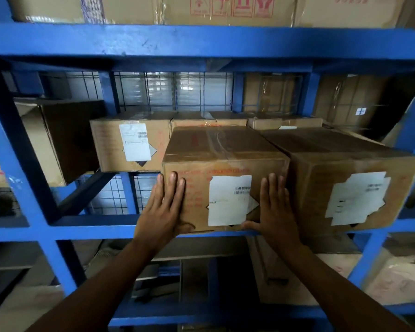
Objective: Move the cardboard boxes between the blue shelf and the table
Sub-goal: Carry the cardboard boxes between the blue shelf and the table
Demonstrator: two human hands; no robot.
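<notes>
A taped cardboard box (216,149) with a white label sits at the front of the blue shelf (153,41), on its middle level. My left hand (164,209) lies flat against the left part of its front face, fingers up, thumb under the lower edge. My right hand (274,209) presses flat on the right part of the same face, thumb at the bottom edge. A second labelled box (345,168) stands touching it on the right. Another labelled box (130,144) sits further back on the left, with more boxes behind in a row.
A dark open carton (58,140) stands at the left of the same level. Large cartons (201,8) fill the level above. Flattened cardboard and cartons (381,279) lie on the level below. Wire mesh backs the shelf.
</notes>
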